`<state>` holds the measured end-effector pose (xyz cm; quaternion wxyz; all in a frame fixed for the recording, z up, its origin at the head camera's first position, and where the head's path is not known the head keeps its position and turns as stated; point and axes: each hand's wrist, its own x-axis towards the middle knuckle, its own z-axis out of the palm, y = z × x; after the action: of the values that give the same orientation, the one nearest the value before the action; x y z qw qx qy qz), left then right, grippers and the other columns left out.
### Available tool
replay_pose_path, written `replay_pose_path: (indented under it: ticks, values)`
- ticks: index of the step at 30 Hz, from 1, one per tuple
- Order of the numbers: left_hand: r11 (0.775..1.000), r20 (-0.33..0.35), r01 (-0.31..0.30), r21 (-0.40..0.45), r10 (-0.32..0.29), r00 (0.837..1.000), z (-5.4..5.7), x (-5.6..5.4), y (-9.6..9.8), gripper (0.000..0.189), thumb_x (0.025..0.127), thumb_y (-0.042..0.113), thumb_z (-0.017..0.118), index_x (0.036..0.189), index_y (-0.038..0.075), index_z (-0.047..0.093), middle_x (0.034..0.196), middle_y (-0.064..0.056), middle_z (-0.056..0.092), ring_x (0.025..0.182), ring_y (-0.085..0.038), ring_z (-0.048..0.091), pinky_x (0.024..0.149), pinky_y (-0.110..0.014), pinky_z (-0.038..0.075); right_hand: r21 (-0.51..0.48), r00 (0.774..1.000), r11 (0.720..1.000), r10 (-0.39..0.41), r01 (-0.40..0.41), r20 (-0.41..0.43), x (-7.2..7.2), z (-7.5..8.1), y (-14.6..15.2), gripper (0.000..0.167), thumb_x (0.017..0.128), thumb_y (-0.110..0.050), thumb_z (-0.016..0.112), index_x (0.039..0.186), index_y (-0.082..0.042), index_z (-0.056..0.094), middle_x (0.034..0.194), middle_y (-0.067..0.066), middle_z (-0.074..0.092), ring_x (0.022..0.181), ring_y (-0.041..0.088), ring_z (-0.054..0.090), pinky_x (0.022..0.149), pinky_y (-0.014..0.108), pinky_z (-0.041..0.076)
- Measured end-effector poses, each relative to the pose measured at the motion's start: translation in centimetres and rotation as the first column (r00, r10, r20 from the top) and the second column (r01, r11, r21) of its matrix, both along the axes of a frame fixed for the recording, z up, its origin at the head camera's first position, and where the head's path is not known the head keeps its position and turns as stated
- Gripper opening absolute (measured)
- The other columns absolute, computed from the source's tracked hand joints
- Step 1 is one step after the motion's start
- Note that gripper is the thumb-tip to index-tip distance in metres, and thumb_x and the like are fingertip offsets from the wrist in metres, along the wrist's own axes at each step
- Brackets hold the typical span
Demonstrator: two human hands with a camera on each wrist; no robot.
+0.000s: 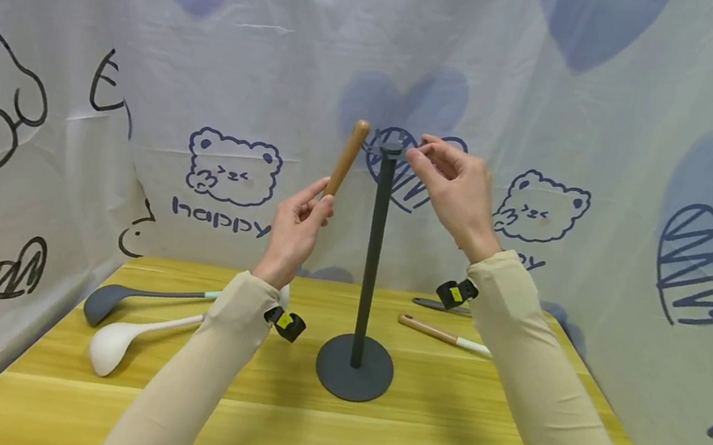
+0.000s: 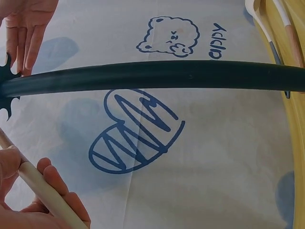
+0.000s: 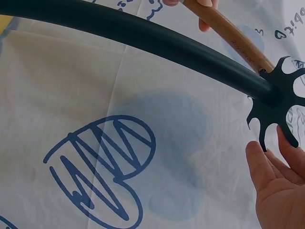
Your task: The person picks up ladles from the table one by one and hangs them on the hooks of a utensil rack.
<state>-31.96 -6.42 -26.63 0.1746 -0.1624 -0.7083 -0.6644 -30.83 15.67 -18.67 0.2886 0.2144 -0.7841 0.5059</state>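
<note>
My left hand (image 1: 293, 233) grips a kitchen utensil by its white neck, with its wooden handle (image 1: 346, 159) pointing up and leaning right. A white part of it shows below that wrist; the rest of its head is hidden. Just right of the handle stands a dark utensil rack (image 1: 374, 255), a pole on a round base with a ring of hooks (image 3: 281, 90) on top. In the right wrist view the handle's end overlaps the hooks. My right hand (image 1: 460, 188) is at the rack's top right, thumb and fingertips pinching a hook.
Left on the wooden table (image 1: 298, 442) lie a grey ladle (image 1: 106, 303) and a white ladle (image 1: 109, 349). On the right are a wooden-handled utensil (image 1: 430, 329) and a grey utensil (image 1: 430, 304), partly behind the right arm. Printed cloth (image 1: 248, 70) hangs behind and at both sides.
</note>
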Motion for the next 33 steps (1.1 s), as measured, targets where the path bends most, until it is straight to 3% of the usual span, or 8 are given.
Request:
replay_pose_path:
  ticks: [6,13,21,28,33]
  values:
    - [1.000,0.017,-0.001,-0.005,0.001,1.000,-0.2,-0.2,0.2,0.042,0.101,0.026,0.054,0.143,0.022,0.052,0.092,0.000,0.061,0.088,-0.017,0.054,0.080,-0.029,0.044,-0.002,1.000,1.000,0.009,-0.009,-0.001,0.0,0.0,0.0,0.033,0.094,-0.035,0.067,0.103,-0.004,0.070,0.141,0.003,0.057,0.125,0.018,0.058,0.105,0.034,0.047]
    - [1.000,0.037,0.017,-0.005,-0.016,0.999,-0.4,-0.5,0.1,0.042,0.102,0.027,0.054,0.144,0.023,0.051,0.094,-0.001,0.061,0.098,-0.033,0.055,0.081,-0.029,0.044,0.008,1.000,1.000,0.018,-0.018,-0.001,-0.2,0.1,-0.1,0.031,0.094,-0.034,0.066,0.100,-0.004,0.070,0.142,0.006,0.056,0.127,0.019,0.057,0.106,0.034,0.046]
    - [0.998,0.052,0.045,-0.034,-0.043,0.998,-0.6,-0.5,0.0,0.043,0.102,0.027,0.053,0.145,0.022,0.050,0.093,0.000,0.061,0.086,-0.014,0.056,0.078,-0.025,0.047,0.020,0.999,0.999,0.030,-0.030,0.017,-0.2,0.3,0.0,0.029,0.094,-0.034,0.066,0.099,-0.006,0.071,0.142,0.005,0.056,0.127,0.019,0.057,0.106,0.036,0.046]
    - [0.997,0.050,0.065,-0.047,-0.063,0.997,-0.9,-0.7,-0.2,0.044,0.102,0.026,0.052,0.146,0.020,0.049,0.091,0.002,0.063,0.087,-0.018,0.057,0.077,-0.024,0.049,0.021,0.999,0.999,0.035,-0.036,0.027,-0.2,0.4,0.0,0.029,0.094,-0.035,0.066,0.099,-0.007,0.071,0.142,0.005,0.056,0.127,0.018,0.057,0.106,0.036,0.046]
    - [0.993,0.040,0.110,-0.031,-0.109,0.993,-1.1,-0.8,-0.1,0.044,0.102,0.025,0.052,0.146,0.018,0.049,0.087,0.006,0.063,0.083,-0.017,0.058,0.075,-0.023,0.049,0.018,0.999,0.999,0.032,-0.033,0.028,-0.2,0.4,0.0,0.029,0.094,-0.035,0.067,0.099,-0.007,0.071,0.142,0.005,0.057,0.127,0.018,0.057,0.106,0.036,0.045]
